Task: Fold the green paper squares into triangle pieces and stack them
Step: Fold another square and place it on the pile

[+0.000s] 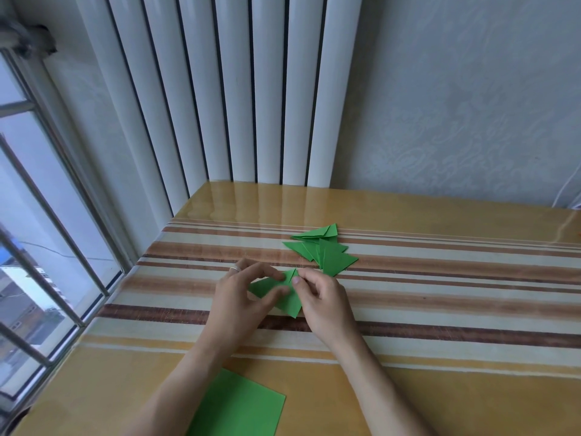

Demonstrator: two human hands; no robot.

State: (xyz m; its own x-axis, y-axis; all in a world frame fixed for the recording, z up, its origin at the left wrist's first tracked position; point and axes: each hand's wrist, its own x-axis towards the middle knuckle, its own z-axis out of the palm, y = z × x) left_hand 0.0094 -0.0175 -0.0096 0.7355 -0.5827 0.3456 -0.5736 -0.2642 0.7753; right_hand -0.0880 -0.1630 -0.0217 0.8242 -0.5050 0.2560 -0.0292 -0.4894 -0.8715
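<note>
A partly folded green paper piece (290, 302) lies on the striped table between both hands. My left hand (242, 300) pinches its left side with thumb and fingers; a ring shows on one finger. My right hand (320, 300) pinches its upper right corner, where a small flap stands up. Just beyond the hands, a loose pile of folded green triangles (327, 251) fans out on the table, overlapping each other. Flat green paper squares (239, 407) lie near the front edge, partly under my left forearm.
The glossy table (440, 294) has brown and cream stripes. A white ribbed radiator (220, 89) stands behind it, with a barred window (37, 231) to the left and a pale wall to the right. A white cable (569, 190) hangs at the far right.
</note>
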